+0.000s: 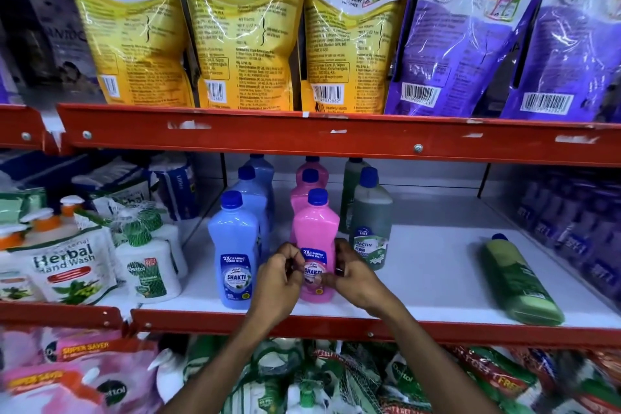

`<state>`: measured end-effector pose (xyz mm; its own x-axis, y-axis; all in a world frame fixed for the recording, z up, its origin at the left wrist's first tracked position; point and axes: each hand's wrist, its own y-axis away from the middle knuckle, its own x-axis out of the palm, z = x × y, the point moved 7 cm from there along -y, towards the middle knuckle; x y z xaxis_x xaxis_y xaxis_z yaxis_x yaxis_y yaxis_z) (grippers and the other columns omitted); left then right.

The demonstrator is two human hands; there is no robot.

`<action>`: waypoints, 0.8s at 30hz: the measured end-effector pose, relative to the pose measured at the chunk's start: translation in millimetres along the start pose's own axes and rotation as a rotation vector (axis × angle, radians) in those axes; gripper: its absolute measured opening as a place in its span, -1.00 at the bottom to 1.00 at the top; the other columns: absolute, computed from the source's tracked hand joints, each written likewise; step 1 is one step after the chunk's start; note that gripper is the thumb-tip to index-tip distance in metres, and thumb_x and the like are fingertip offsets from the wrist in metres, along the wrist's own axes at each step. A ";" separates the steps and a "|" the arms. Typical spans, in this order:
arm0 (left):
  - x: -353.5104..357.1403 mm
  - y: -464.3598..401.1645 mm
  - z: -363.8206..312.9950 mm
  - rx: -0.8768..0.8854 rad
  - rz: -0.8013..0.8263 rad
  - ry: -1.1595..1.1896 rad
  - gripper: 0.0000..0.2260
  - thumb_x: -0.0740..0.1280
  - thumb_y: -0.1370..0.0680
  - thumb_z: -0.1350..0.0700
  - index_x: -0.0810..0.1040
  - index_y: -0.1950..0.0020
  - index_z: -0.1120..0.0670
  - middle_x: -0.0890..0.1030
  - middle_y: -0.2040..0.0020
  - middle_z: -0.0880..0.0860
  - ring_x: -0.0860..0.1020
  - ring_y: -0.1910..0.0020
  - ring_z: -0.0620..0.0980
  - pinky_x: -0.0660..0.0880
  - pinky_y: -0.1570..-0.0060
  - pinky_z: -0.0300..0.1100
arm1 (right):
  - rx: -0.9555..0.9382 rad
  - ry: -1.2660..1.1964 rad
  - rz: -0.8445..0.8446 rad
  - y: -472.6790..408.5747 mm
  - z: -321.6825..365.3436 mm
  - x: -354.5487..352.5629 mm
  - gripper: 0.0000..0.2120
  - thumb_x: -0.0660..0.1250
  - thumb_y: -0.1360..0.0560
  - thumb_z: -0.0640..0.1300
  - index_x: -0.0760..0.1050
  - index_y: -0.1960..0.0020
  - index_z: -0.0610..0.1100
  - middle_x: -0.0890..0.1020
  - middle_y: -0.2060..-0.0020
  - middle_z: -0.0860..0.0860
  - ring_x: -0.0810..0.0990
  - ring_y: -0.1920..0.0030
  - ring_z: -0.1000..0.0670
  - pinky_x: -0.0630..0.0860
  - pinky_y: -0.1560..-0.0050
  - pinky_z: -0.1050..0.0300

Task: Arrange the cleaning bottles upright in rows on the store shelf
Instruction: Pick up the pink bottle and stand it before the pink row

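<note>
Both hands meet at the front pink bottle (pixel 315 245), which stands upright near the front edge of the white shelf (pixel 430 265). The left hand (pixel 280 279) has its grip curled against the bottle's left side at the label, and the right hand (pixel 353 274) closes on the right side, so the bottle is clamped between them. Two more pink bottles (pixel 309 183) stand in a row behind it. Just to the left runs a row of blue bottles (pixel 233 245), upright, the front one level with the pink one. To the right stand two dark green bottles (pixel 371 212), also upright. Well apart, toward the right end of the shelf, a light green bottle (pixel 519 282) lies on its side, cap pointing to the back. Hand wash packs (pixel 70 270) fill the neighbouring bay on the left; what sits in the dim purple stack on the far right is hard to tell.
</note>
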<state>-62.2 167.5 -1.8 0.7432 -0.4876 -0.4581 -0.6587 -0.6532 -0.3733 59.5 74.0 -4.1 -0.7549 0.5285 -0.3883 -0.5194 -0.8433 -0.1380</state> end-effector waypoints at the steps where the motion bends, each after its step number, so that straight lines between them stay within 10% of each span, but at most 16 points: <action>1: -0.4 0.2 1.7 -0.011 -0.008 0.001 -0.73 0.27 -0.45 0.36 0.41 0.18 -0.04 0.60 0.25 -0.06 0.63 0.17 -0.01 0.60 0.18 -0.11 | 0.002 -0.016 0.002 0.7 -0.9 -1.1 -0.39 0.50 -0.37 -0.30 0.31 -0.32 -0.14 0.61 -0.16 -0.12 0.62 -0.13 -0.09 0.61 -0.10 0.10; 10: 9.0 4.5 11.4 -0.113 0.113 0.019 -0.49 0.46 -0.29 -0.08 0.39 -0.19 -0.07 0.69 -0.11 0.01 0.66 -0.07 -0.05 0.62 -0.12 0.04 | 0.005 0.116 -0.070 14.5 -16.3 -4.4 -0.53 0.54 -0.34 -0.25 0.52 -0.22 -0.18 0.68 -0.05 -0.03 0.66 0.01 0.03 0.59 0.00 0.31; 24: -4.0 26.2 -2.1 -0.085 0.047 -0.051 -0.59 0.47 -0.45 0.16 0.48 -0.27 0.13 0.58 -0.02 -0.04 0.56 0.00 -0.09 0.50 -0.08 -0.22 | 0.009 0.166 -0.073 23.9 -15.9 12.8 -0.60 0.46 -0.42 -0.25 0.52 -0.24 -0.15 0.68 -0.12 -0.05 0.65 -0.10 0.00 0.59 -0.20 0.04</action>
<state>-82.2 151.1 -8.1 0.7034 -0.4904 -0.5145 -0.6788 -0.6780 -0.2819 43.8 59.1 -26.8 -0.6389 0.5641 -0.5230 -0.5742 -0.8022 -0.1638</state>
